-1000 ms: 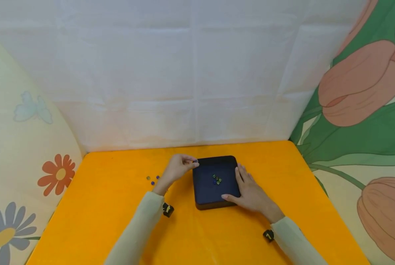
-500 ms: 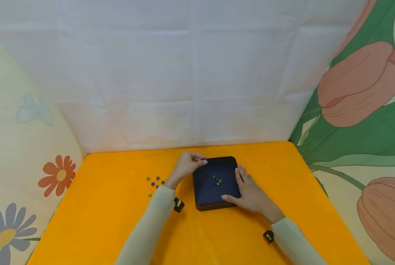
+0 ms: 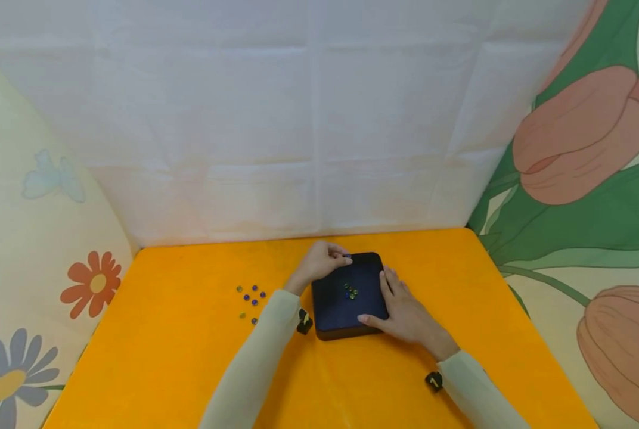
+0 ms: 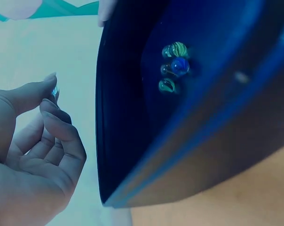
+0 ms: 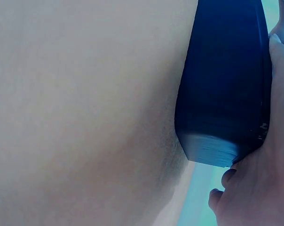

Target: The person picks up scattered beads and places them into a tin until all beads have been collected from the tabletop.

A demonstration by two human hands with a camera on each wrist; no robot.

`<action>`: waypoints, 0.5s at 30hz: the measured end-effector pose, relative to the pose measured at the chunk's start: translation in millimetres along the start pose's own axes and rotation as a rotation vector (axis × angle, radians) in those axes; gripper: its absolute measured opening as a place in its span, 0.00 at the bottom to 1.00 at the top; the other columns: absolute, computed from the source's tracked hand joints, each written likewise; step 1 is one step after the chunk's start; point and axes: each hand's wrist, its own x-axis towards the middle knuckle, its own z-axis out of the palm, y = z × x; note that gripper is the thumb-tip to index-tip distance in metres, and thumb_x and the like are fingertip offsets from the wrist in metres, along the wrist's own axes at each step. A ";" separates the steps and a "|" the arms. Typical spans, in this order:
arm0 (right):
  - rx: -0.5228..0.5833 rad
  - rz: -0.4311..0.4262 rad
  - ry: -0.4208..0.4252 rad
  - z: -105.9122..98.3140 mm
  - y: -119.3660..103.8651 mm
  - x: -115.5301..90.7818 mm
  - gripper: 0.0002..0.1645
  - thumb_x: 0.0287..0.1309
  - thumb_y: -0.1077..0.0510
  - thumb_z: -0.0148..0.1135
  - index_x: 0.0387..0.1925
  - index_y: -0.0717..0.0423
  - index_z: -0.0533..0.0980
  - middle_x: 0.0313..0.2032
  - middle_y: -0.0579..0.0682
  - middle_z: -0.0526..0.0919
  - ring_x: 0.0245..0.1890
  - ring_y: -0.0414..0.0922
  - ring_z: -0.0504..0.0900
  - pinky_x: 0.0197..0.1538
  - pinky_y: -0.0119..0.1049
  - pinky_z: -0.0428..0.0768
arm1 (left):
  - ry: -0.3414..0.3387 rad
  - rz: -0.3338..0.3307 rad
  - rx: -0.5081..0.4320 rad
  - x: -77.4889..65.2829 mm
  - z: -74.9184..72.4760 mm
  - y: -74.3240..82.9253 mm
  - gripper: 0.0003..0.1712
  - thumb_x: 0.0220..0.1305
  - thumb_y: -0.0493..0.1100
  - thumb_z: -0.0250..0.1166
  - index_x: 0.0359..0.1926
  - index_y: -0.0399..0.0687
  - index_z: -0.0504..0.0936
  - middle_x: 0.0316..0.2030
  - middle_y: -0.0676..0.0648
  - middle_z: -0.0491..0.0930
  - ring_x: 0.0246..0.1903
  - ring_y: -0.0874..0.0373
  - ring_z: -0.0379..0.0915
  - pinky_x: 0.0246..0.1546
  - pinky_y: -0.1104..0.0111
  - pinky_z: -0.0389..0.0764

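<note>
My left hand (image 3: 319, 262) pinches a small blue marble (image 3: 347, 255) between thumb and fingertips, over the far rim of a square black tray (image 3: 346, 334). In the left wrist view, a glint of the marble (image 4: 56, 91) shows between the fingertips, apart from the tray wall. Several green-streaked and blue marbles (image 4: 180, 66) lie clustered on the tray floor. At the tray's right side, my right hand (image 3: 409, 317) holds the wall, thumb over the rim and fingers along the outside. The right wrist view shows the tray's dark outer side (image 5: 222, 84) against that hand.
On the yellow-orange tabletop (image 3: 164, 345), left of the tray, lie several loose blue and yellowish-green marbles (image 3: 254, 302), close to my left sleeve (image 3: 260, 357). A white cloth (image 3: 217, 131) hangs behind the table, with floral panels at both sides.
My left hand has moved right along the tray's far edge with the marble between its fingers, uncovering more marbles on the table. The right hand and tray stay in place.
</note>
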 end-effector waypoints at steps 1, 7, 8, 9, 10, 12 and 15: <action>0.001 0.000 -0.002 0.1 0.1 0.0 0.73 0.62 0.18 0.55 0.84 0.63 0.39 0.85 0.62 0.34 0.85 0.60 0.43 0.82 0.62 0.52 | -0.005 0.000 0.004 2.1 1.6 0.8 0.13 0.71 0.49 0.71 0.51 0.49 0.91 0.47 0.45 0.90 0.44 0.53 0.84 0.50 0.58 0.85; 0.013 -0.004 -0.005 0.4 1.0 -0.1 0.73 0.62 0.18 0.55 0.84 0.62 0.38 0.85 0.61 0.34 0.86 0.60 0.42 0.83 0.61 0.52 | -0.015 0.003 0.001 13.5 9.7 5.5 0.13 0.71 0.48 0.71 0.50 0.48 0.91 0.44 0.45 0.90 0.46 0.45 0.85 0.45 0.61 0.84; 0.015 -0.007 -0.002 0.6 1.3 -0.2 0.73 0.62 0.18 0.55 0.84 0.62 0.39 0.85 0.62 0.34 0.85 0.60 0.43 0.82 0.62 0.52 | -0.015 0.006 -0.003 15.1 10.9 6.3 0.13 0.71 0.48 0.71 0.50 0.48 0.91 0.44 0.45 0.90 0.46 0.43 0.86 0.44 0.62 0.84; 0.016 -0.009 0.002 0.7 1.6 -0.1 0.73 0.63 0.18 0.55 0.84 0.62 0.39 0.85 0.62 0.34 0.85 0.60 0.43 0.82 0.62 0.52 | -0.017 0.008 -0.008 16.3 12.0 7.3 0.13 0.71 0.47 0.71 0.50 0.47 0.91 0.44 0.44 0.90 0.47 0.42 0.86 0.44 0.62 0.84; 0.017 -0.011 0.006 0.8 1.9 -0.1 0.73 0.63 0.18 0.55 0.84 0.62 0.39 0.85 0.62 0.35 0.85 0.61 0.43 0.82 0.62 0.53 | -0.019 0.012 -0.014 17.6 13.2 8.5 0.13 0.71 0.47 0.71 0.50 0.47 0.91 0.44 0.44 0.90 0.48 0.40 0.86 0.44 0.62 0.84; 0.019 -0.013 0.011 0.5 2.3 -0.1 0.72 0.63 0.18 0.55 0.84 0.62 0.40 0.85 0.62 0.35 0.85 0.61 0.43 0.82 0.62 0.52 | -0.020 0.025 -0.013 20.3 16.3 10.3 0.13 0.71 0.47 0.71 0.50 0.47 0.91 0.44 0.43 0.90 0.48 0.40 0.86 0.43 0.62 0.84; 0.024 -0.015 0.011 0.3 3.0 -0.3 0.72 0.63 0.18 0.55 0.84 0.62 0.40 0.85 0.62 0.35 0.85 0.60 0.43 0.83 0.61 0.52 | -0.015 0.044 0.006 23.9 22.1 12.3 0.13 0.71 0.48 0.71 0.51 0.48 0.91 0.44 0.44 0.89 0.44 0.45 0.85 0.43 0.63 0.84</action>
